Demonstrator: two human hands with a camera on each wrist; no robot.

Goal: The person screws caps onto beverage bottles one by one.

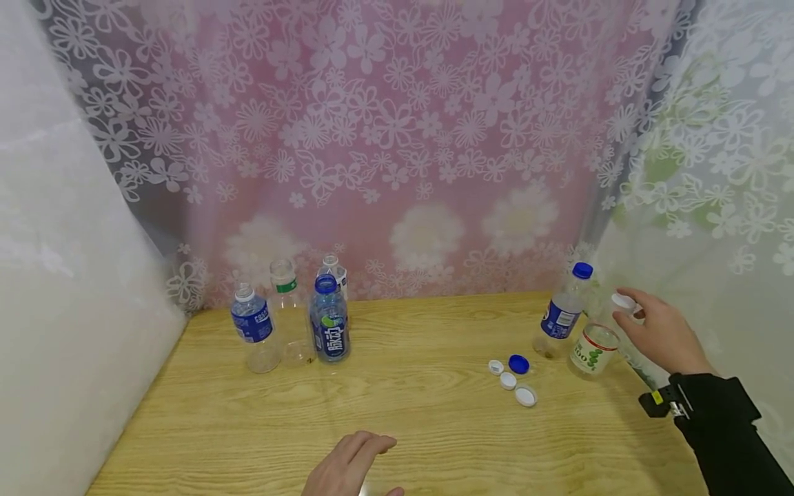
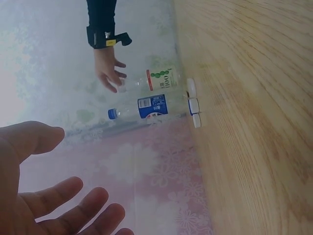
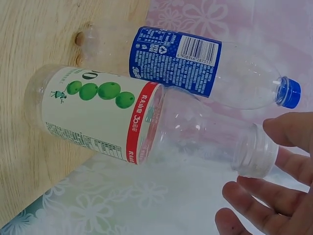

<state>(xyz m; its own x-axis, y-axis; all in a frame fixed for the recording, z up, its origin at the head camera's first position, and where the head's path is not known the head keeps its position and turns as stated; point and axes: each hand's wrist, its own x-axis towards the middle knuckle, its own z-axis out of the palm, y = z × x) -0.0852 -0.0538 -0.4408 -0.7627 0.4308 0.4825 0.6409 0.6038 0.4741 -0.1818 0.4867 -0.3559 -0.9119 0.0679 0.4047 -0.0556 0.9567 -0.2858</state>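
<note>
At the right of the head view, my right hand (image 1: 666, 337) pinches the white cap (image 3: 261, 152) on top of a clear bottle (image 3: 195, 129). That bottle stands upright and has a pale label with green round fruit and a red band. Close beside it stands a clear bottle with a blue label (image 1: 564, 313) and a blue cap (image 3: 290, 93). My left hand (image 1: 350, 465) hovers over the near part of the table, fingers loosely spread and holding nothing; its palm and fingers (image 2: 63, 198) show in the left wrist view.
Several loose caps, white (image 1: 526, 396) and blue (image 1: 518, 364), lie on the wooden table (image 1: 422, 386). Uncapped bottles stand grouped at left, including a blue-labelled one (image 1: 253, 327) and a bluish one (image 1: 330, 331). Floral curtains (image 1: 403, 138) hang behind the table.
</note>
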